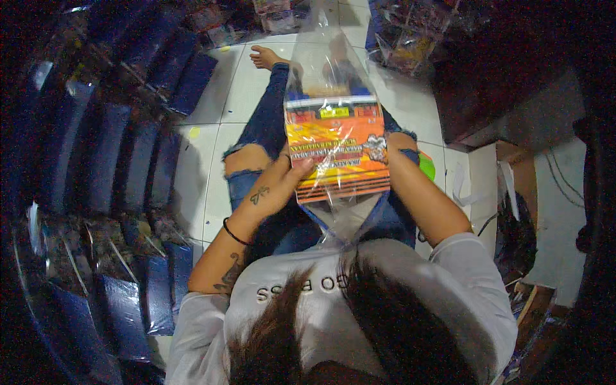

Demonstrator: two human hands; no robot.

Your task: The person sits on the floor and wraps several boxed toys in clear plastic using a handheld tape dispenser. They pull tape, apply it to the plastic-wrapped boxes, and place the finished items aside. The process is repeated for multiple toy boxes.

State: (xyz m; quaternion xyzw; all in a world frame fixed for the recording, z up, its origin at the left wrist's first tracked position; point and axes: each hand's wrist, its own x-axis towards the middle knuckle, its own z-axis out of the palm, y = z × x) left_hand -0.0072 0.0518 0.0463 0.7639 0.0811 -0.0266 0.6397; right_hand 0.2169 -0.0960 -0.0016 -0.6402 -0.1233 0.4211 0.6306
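Packet (337, 151), a flat printed card in orange, yellow and red inside a clear plastic bag (327, 58), is held upright over the person's lap, between both hands. Its long axis runs away from the person, toward the feet, and the bag's loose clear end points that way, well past the card. The near end narrows to a clear tail by the chest. The left hand (279, 186) grips the packet's left edge, thumb on the front, fingers curled behind. The right hand (396, 142) is at the right edge, mostly hidden behind the packet; whether its fingers are closed cannot be told. The person sits on a white tiled floor (192, 173), legs in torn jeans (263, 128) stretched out. Rows of dark blue packs (122, 160) line the left side; more bagged goods (410, 38) lie ahead.
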